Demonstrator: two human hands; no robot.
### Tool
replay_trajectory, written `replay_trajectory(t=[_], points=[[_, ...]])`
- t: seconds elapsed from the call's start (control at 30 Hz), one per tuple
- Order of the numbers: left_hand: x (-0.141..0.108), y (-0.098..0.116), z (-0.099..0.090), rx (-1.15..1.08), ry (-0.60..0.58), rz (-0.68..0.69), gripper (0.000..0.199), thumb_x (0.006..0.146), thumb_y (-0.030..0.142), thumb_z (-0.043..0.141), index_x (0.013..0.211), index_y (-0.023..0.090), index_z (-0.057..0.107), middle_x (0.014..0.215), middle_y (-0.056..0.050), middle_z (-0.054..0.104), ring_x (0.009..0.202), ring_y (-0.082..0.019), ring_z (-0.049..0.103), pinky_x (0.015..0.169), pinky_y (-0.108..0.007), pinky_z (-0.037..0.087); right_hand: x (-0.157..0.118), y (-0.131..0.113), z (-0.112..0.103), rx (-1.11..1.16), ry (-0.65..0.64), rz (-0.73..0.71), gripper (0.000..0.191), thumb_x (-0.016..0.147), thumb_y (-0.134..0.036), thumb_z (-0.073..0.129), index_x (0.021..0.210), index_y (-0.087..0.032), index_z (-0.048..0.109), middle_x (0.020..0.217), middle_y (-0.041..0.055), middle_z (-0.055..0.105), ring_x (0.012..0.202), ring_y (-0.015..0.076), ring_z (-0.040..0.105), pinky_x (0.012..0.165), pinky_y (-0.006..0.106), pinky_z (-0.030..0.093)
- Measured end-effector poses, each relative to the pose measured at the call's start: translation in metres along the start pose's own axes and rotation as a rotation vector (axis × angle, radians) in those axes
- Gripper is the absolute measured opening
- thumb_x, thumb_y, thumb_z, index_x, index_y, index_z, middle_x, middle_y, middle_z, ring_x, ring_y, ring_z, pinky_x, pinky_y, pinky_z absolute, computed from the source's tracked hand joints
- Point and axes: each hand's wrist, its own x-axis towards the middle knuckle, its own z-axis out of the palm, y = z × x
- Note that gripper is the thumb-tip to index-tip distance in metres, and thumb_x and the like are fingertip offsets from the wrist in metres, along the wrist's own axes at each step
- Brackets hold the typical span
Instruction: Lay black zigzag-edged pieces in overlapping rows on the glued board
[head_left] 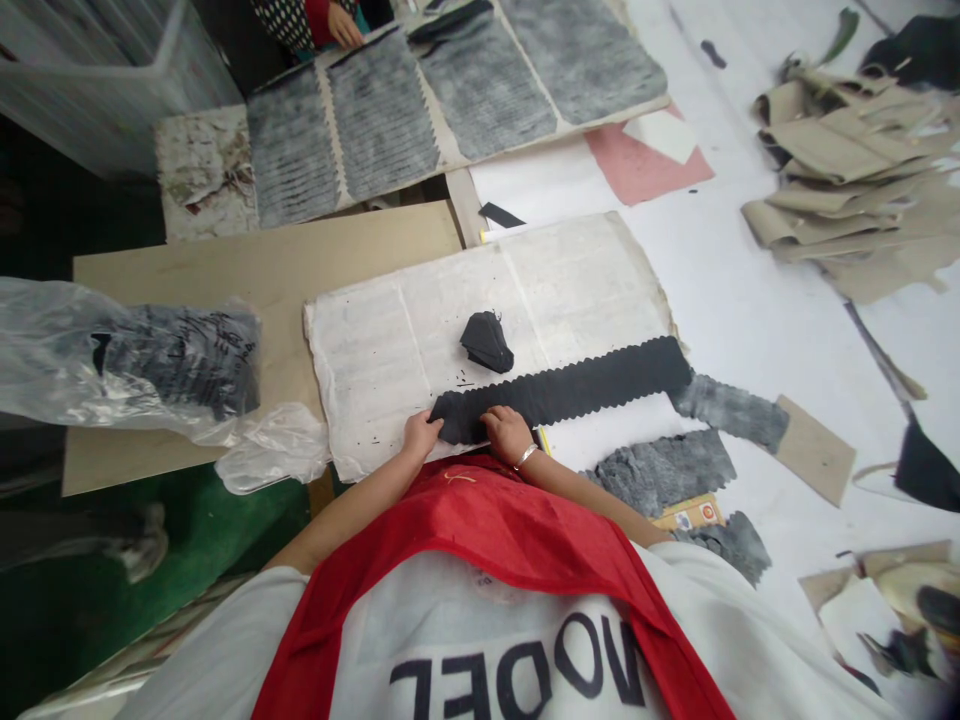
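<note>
A long black strip with scalloped edges lies slantwise along the near side of a pale, worn board. At its left end, the fingers of my left hand are closed on the strip's corner. My right hand, with a bracelet at the wrist, has its fingers curled onto the strip's near edge, a short way to the right. What lies under those fingertips is hidden. Beyond the strip, near the board's middle, sits a small stack of black cut pieces. Tiny dark scraps lie beside it.
On the left, a clear plastic bag of dark pieces rests on a tan board. Grey-smeared boards stand across the far side, near another person's hand. Beige material is piled right; grey strips lie nearer.
</note>
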Motion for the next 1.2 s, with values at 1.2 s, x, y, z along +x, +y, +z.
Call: replay_trajectory(t=[1.2], points=[[-0.008, 0.003, -0.012, 0.279, -0.003, 0.028, 0.026, 0.078, 0.025, 0.055, 0.092, 0.012, 0.071, 0.087, -0.010, 0.071, 0.077, -0.018, 0.062, 0.068, -0.025, 0.042, 0.014, -0.002, 0.001, -0.124, -0.043, -0.410, 0.032, 0.092, -0.018, 0.039, 0.114, -0.014, 0.062, 0.127, 0.0126, 0.056, 0.123, 0.0269, 0.040, 0.102, 0.046, 0.027]])
